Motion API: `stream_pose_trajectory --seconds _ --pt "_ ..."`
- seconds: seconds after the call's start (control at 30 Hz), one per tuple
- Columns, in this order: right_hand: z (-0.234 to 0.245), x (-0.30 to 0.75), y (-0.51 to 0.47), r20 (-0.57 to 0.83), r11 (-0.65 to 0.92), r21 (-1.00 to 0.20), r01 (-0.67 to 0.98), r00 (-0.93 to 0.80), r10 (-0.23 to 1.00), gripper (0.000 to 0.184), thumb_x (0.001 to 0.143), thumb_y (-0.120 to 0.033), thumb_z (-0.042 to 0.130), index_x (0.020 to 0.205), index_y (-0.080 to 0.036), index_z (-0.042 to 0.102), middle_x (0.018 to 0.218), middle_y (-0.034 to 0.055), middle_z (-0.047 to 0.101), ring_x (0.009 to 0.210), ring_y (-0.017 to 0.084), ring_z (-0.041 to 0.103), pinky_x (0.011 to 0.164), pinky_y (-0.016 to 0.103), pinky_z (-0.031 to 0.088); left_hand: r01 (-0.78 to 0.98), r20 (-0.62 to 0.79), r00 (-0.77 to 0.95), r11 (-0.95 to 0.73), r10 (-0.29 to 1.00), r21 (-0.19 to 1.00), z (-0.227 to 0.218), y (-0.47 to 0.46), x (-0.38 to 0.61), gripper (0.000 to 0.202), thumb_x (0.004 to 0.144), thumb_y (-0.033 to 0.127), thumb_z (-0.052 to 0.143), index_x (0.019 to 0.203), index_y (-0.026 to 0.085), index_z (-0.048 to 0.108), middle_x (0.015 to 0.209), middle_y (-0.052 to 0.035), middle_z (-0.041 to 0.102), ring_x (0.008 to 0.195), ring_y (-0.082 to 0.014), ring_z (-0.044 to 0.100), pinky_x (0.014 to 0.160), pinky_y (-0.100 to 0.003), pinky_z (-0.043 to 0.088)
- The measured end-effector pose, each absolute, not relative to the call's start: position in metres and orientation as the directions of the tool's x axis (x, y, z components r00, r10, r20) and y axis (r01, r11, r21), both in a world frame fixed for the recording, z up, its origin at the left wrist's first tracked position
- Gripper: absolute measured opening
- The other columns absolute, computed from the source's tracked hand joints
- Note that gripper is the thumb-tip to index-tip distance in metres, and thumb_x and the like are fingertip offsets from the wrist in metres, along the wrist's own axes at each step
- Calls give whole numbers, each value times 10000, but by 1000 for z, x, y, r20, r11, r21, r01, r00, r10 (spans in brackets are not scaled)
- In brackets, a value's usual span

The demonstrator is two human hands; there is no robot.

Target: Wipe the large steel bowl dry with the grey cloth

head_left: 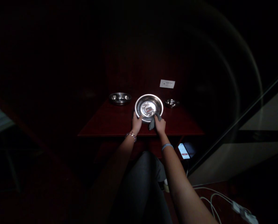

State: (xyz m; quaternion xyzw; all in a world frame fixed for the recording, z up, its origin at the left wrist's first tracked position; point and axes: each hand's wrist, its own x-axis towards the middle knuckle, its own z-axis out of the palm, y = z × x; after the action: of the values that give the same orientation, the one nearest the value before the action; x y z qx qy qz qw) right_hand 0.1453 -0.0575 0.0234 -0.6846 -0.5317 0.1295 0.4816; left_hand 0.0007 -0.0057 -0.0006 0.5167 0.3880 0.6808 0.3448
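A round stainless steel basin (141,102) is tilted toward me over the red-brown table, its shiny inside and a label (149,109) at its bottom showing. My left hand (137,123) is closed on the near left of its rim, thumb on the inside. A grey cloth (151,125) is gripped in my right hand (160,124), which is at the basin's near right rim. Part of the cloth hangs down from the fingers. The fingers beneath the basin are hidden.
Another steel basin (120,99) stands on the table (110,124) at the back left. Back right is a smaller steel bowl (171,103). A white socket panel (167,84) is on the wall. Below the tabletop, a lit phone (184,151) lies at right; white cables (213,195) cross the floor.
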Motion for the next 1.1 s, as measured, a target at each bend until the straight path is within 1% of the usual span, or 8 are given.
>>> stream_pose_trajectory --seconds 0.23,0.4,0.6,0.77,0.87,1.1 --pt "22 145 -54 286 -22 -824 567 449 847 420 932 -468 533 942 -134 788 871 159 772 931 272 742 774 264 528 -75 437 -228 -463 870 883 -1 -6 1 385 843 220 592 1222 162 563 1238 -128 664 1127 -235 631 1092 -437 412" --pt "21 146 -52 273 -32 -822 569 443 854 403 933 -475 533 950 -160 783 895 142 775 954 264 737 793 259 527 -73 424 -232 -451 875 890 -1 -6 1 377 845 198 587 1222 185 567 1235 -98 669 1122 -204 632 1095 -406 415" --pt "20 146 -50 251 -63 -810 583 442 861 440 929 -499 535 977 -134 778 943 173 768 986 277 730 821 277 530 -86 434 -235 -464 870 882 -1 -4 1 366 870 184 561 1234 149 564 1242 -118 666 1139 -222 625 1083 -390 417" --pt "22 146 -52 239 -87 -793 603 440 866 467 928 -515 536 991 -117 775 950 187 766 1015 277 720 856 278 523 -75 425 -247 -454 871 888 -2 -4 1 344 864 190 566 1208 180 575 1228 -100 675 1133 -222 628 1092 -410 416" --pt "23 145 -52 229 -98 -787 609 436 870 481 936 -513 527 1001 -103 770 971 199 763 1035 275 714 870 272 516 -70 421 -253 -451 871 890 -2 -4 2 344 859 187 566 1203 183 579 1227 -96 676 1125 -217 631 1094 -402 417" --pt "24 145 -54 220 -91 -794 601 424 879 512 944 -524 505 1017 -88 765 993 206 759 1005 258 724 829 248 519 -57 407 -261 -435 875 899 -2 -4 1 359 855 187 581 1214 178 575 1225 -102 674 1136 -225 627 1089 -402 424"
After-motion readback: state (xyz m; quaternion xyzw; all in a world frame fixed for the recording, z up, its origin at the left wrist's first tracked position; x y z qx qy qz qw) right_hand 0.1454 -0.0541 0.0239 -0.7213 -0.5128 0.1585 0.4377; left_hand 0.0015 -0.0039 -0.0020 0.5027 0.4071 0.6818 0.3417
